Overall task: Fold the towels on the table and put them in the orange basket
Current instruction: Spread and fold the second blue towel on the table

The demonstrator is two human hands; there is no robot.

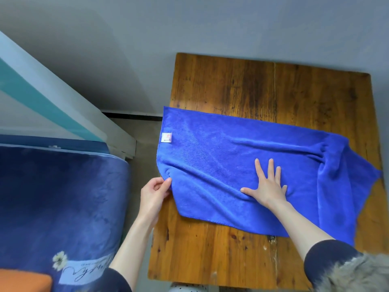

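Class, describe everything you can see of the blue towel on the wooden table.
The blue towel is plush, microfibre-looking cloth with a small white label near its left edge. It lies spread but wrinkled across the wooden table, its right end bunched and reaching the table's edge. The left hand pinches its near-left corner; the right hand presses flat on its middle.

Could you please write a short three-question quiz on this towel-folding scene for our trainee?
1. True or false: the right hand lies flat on the blue towel.
2. What is the left hand doing? A) pinching the towel's left edge B) resting on the wooden table C) holding a basket
3. What colour is the small label on the towel?

Key: 1 true; 2 A; 3 white, with pink print.
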